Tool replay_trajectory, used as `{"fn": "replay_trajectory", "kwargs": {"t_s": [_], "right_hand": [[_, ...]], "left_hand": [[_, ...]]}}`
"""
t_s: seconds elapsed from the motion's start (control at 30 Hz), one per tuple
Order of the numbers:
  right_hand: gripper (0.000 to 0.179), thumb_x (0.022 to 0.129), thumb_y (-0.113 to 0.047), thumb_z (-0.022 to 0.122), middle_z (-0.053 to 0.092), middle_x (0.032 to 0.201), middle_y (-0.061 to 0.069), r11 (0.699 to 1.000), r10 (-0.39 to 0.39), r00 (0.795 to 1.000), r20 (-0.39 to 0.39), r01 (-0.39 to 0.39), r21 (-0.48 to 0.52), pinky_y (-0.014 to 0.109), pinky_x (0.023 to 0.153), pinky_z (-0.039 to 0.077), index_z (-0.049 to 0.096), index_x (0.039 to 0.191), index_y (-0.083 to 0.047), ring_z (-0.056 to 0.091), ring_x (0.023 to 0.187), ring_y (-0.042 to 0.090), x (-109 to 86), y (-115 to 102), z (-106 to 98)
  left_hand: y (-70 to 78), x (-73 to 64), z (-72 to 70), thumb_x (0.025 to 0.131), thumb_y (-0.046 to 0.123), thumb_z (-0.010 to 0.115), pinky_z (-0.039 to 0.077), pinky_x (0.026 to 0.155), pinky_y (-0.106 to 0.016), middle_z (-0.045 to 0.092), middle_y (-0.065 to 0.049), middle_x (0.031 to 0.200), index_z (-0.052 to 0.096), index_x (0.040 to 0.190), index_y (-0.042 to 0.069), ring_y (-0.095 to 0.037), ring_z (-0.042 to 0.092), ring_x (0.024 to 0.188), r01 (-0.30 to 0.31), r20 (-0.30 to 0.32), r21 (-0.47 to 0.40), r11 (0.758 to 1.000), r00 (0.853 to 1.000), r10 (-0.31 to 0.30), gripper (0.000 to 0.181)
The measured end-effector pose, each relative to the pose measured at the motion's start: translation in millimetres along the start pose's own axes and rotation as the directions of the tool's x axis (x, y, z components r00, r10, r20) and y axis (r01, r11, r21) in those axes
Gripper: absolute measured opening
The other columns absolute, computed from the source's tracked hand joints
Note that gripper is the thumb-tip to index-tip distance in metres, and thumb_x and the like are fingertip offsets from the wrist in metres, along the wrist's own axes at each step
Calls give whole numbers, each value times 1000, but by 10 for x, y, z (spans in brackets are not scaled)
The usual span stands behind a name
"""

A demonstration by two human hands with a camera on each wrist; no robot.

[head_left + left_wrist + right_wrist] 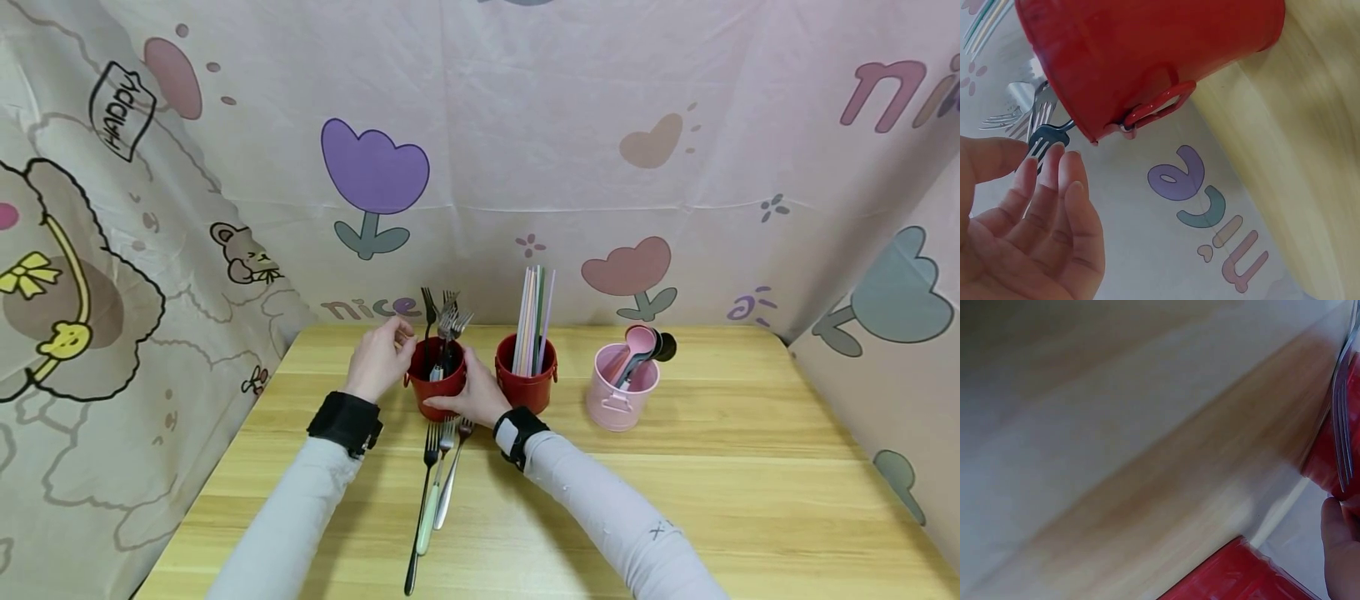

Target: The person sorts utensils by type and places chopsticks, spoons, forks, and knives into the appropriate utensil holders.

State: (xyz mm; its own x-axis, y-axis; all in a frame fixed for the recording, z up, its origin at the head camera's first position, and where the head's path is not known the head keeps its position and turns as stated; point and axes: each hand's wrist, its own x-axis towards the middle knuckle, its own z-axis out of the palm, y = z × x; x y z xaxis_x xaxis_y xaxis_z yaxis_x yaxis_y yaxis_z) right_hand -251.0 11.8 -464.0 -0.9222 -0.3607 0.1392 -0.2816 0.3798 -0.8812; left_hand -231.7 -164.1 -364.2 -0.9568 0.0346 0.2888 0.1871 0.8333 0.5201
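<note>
A small red bucket (438, 385) with several forks (447, 323) standing in it, tines up, is between the two hands. My right hand (480, 396) holds this bucket at its right side, thumb across the front; its other fingers are mostly hidden. Beside the bucket's left rim is my left hand (381, 357), fingers loosely bent. In the left wrist view, the left fingertips are close to a dark fork's tines (1040, 140), with no clear grip. Before the bucket lie a black fork (422, 508), a green-handled fork (429, 517) and a silver fork (448, 492).
Right of the forks' bucket stands a second red bucket (527, 387) with several pastel straws (534, 321). Farther right, a pink bucket (621, 408) holds several spoons (641, 343). All stand on a wooden table (720, 492), with a printed cloth (510, 150) behind.
</note>
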Motion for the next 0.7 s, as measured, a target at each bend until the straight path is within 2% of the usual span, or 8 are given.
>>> {"fn": "replay_trajectory", "kwargs": {"t_s": [0.33,0.7], "right_hand": [[97,76,-36,89,55,147,6,1000,-5,1000,-1,5,-5,43,111,49,31,152,-18,57,132,22,-3,13,0],[98,77,-36,89,54,148,7,1000,-6,1000,1,6,-11,43,111,49,30,153,-18,57,133,23,4,25,5]], "left_hand": [[-20,-92,33,99,17,58,53,70,-41,73,-18,96,63,106,2,-30,67,78,12,1,12,1000,1000,-12,17],[-76,-200,35,99,17,59,53,71,-42,73,-17,94,63,105,1,-31,68,80,7,-14,11,1000,1000,-7,17]]}}
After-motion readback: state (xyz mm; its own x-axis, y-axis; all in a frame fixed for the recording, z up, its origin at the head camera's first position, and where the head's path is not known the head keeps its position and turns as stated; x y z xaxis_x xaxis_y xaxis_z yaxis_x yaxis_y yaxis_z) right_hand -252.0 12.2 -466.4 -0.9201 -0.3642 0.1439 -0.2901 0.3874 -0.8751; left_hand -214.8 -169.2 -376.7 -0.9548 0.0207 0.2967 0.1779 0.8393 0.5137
